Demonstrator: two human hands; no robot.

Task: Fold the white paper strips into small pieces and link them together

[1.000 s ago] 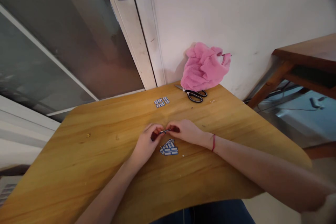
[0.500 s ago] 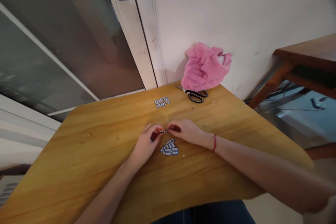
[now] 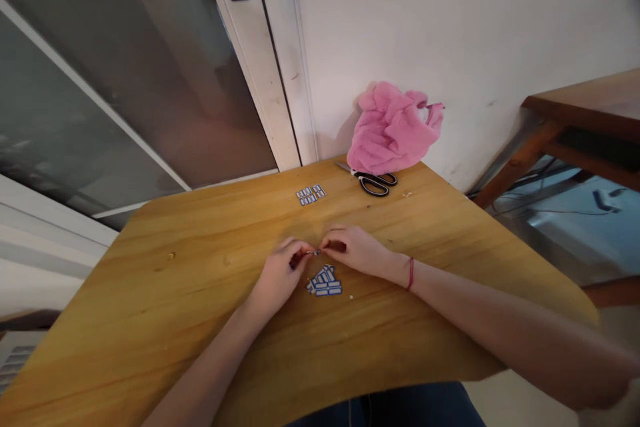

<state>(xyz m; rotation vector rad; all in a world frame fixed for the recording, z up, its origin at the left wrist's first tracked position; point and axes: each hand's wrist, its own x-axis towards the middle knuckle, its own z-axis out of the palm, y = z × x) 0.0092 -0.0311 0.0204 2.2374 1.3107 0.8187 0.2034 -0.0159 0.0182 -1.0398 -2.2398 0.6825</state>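
Over the middle of the wooden table, my left hand [image 3: 285,270] pinches one end of a small blue-and-white label piece [image 3: 315,253]. From the other side my right hand [image 3: 356,247], with a red cord round the wrist, grips it between thumb and fingertip. The piece is seen nearly edge-on and fingers cover most of it. Just below the hands lies a loose, overlapping pile of blue-bordered white label pieces [image 3: 327,288]. Farther back, a few similar label pieces [image 3: 308,196] are laid flat, close to one another.
Black-handled scissors [image 3: 374,185] lie at the back of the table [image 3: 210,320], partly under a pink cloth bundle [image 3: 393,130] against the wall. A tiny yellowish bit [image 3: 171,255] rests at the left. A glazed door [image 3: 150,67] borders the back left; a wooden desk [image 3: 580,113] stands right.
The label piece between my fingers has turned and shows less of its face. My fingertips have shifted slightly on it. The pile and the laid-out pieces stay as they were.
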